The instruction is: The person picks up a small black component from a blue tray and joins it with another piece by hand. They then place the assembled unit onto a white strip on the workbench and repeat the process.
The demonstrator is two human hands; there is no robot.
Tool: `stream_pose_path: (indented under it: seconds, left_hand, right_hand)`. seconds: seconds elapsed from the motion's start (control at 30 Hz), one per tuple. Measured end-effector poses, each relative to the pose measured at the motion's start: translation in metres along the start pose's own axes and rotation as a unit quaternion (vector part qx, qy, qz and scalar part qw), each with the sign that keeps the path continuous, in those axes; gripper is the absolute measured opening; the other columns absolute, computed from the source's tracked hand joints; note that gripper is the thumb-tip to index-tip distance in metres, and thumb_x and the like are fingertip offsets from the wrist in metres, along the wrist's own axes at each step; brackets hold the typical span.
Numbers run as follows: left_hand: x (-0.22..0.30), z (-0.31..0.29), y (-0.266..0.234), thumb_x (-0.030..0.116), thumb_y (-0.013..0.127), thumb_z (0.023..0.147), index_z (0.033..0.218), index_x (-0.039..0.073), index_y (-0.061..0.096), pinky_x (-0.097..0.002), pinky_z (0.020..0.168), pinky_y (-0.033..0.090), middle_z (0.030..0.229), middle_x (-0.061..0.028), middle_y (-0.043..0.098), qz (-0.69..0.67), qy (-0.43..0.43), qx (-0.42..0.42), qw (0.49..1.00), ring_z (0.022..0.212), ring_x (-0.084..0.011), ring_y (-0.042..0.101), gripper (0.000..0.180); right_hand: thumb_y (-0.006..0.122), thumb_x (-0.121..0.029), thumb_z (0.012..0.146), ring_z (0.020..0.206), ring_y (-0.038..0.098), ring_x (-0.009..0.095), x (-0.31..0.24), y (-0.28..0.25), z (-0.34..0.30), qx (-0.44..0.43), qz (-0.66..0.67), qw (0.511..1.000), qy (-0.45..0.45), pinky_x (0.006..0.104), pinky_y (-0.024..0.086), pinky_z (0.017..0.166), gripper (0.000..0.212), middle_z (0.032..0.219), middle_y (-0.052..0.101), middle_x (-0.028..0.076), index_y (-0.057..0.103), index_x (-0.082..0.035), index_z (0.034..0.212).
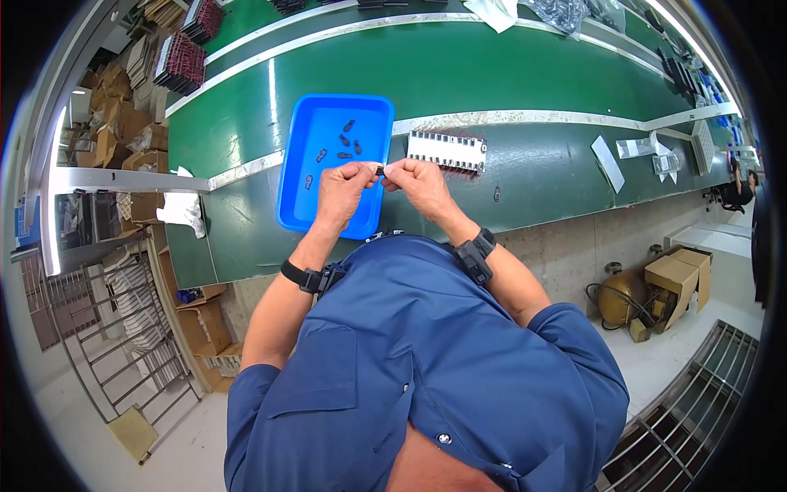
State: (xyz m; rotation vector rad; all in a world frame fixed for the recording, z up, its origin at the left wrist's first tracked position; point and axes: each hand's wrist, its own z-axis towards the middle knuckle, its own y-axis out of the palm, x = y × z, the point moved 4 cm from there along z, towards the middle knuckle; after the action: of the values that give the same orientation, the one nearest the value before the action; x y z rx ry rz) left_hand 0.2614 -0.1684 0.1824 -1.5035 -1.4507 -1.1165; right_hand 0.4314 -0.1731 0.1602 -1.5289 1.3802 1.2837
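Observation:
My left hand (341,193) and my right hand (423,187) meet over the right rim of a blue plastic tray (293,168). Both are closed, with fingertips pinching a small black part (379,170) between them; the fingers cover most of it. Inside the tray lie several small black parts (320,155), spread apart. Just right of the tray, beyond my right hand, a white slotted strip (447,151) with reddish pieces along its edges rests on the green bench (541,176). A single dark piece (497,193) lies on the bench to the right of my right hand.
Along the bench runs a pale metal rail (525,117). A white cloth (182,211) hangs at the left end, and a white sheet (608,164) lies to the right. Red-and-black stacks (179,64) stand far left. A brass-coloured tank (616,298) and a carton (674,283) sit below right.

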Motion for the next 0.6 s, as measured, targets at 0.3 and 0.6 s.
stream_pose_path:
  seconds: [0.3, 0.6]
  left_hand:
    - [0.001, 0.000, 0.001, 0.013, 0.069, 0.092, 0.098, 0.000, 0.076, -0.0230, 0.070, 0.052, 0.088, -0.0055, 0.072, 0.015, 0.028, -0.007, 0.999, 0.077, -0.0095, 0.064, 0.016]
    - [0.006, -0.002, 0.004, 0.014, 0.071, 0.091, 0.098, 0.000, 0.076, -0.0233, 0.070, 0.053, 0.087, -0.0053, 0.072, -0.007, 0.016, -0.009, 1.000, 0.076, -0.0097, 0.065, 0.016]
  right_hand:
    - [0.064, -0.025, 0.097, 0.077, 0.064, 0.008, -0.007, 0.002, -0.001, 0.011, -0.022, 1.000, -0.001, 0.0242, 0.051, 0.072, 0.026, 0.085, 0.072, 0.005, 0.071, 0.000, 0.098]
    - [0.063, -0.025, 0.098, 0.077, 0.064, 0.008, -0.009, 0.005, -0.002, 0.014, -0.020, 1.000, -0.017, 0.0244, 0.052, 0.071, 0.027, 0.085, 0.072, 0.005, 0.070, 0.001, 0.097]
